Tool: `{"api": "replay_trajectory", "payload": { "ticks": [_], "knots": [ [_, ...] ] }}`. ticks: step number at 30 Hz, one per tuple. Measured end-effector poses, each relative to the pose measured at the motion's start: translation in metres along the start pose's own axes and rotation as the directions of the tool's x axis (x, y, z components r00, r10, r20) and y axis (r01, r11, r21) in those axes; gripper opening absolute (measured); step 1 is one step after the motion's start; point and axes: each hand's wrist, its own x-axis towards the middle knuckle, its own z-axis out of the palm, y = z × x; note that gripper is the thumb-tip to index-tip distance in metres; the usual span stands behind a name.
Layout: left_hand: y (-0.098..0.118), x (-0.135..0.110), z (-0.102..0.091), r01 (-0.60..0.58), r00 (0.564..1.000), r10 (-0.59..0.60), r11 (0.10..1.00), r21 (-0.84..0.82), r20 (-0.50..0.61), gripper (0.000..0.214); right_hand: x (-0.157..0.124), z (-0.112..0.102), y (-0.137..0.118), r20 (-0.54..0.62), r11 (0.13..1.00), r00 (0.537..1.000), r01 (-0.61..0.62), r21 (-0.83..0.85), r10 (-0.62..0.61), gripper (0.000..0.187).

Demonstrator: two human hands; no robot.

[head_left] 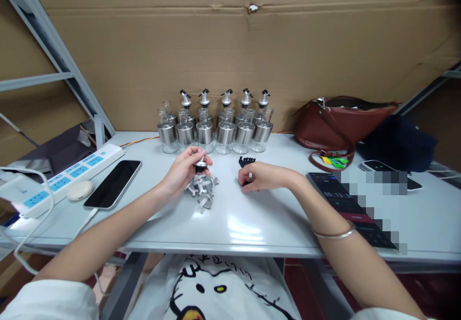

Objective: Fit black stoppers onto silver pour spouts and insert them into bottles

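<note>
White printed fabric [219, 291], cartoon face and all, sat closest, just below the front edge of the bench [281, 229]. And straight to the action: one silver pourer [200, 166] with a black stopper, upright above the bench's middle, left of centre! The left hand [183, 170] had it, thumb and fingers pinching the metal top. Right beneath, a pile of metal spouts [202, 190] lay tangled together. Across the gap, the right hand [251, 176] hung low, fingers curled down over something dark; whether they pinched it, you couldn't tell. Just behind it, black pieces [247, 160] stood bunched together. Now out to the back edge: six front bottles [226, 133], glass with steel bands, open-necked, and behind them a second row, five wearing tilted pourer tops [226, 99]! Over at the left end, a dark-screened phone [113, 184], a pale round case [80, 190] and a power strip [77, 170]. Toward the right end, a phone showing a timer [334, 196]; in the back right corner, a brown bag [334, 128] beside dark blue cloth [399, 140].
</note>
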Motion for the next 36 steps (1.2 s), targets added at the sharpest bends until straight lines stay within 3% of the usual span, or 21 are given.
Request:
{"api": "replay_trajectory", "payload": {
  "ticks": [18,23,29,36],
  "knots": [
    [-0.0015,0.0019,-0.0010,-0.004,1.000,0.004,1.000,0.012,-0.005,0.021,-0.0066,-0.0064,0.0013,-0.015,0.996,0.996,-0.090,-0.026,0.090,0.012],
    [-0.0012,0.0001,-0.0006,-0.001,1.000,0.001,1.000,0.009,-0.001,0.020,-0.0083,-0.0081,0.0009,0.008,0.994,0.994,-0.108,0.031,0.107,0.014],
    [-0.0016,0.0014,-0.0011,0.001,1.000,-0.001,1.000,0.005,-0.002,0.020,-0.0056,-0.0076,0.0069,-0.047,0.984,0.985,-0.165,0.064,0.168,0.015],
    [-0.0010,-0.0009,0.0006,0.007,1.000,-0.007,1.000,0.023,0.001,0.020,-0.0051,-0.0074,0.0069,-0.032,0.986,0.988,-0.148,0.071,0.151,0.015]
  ]
}}
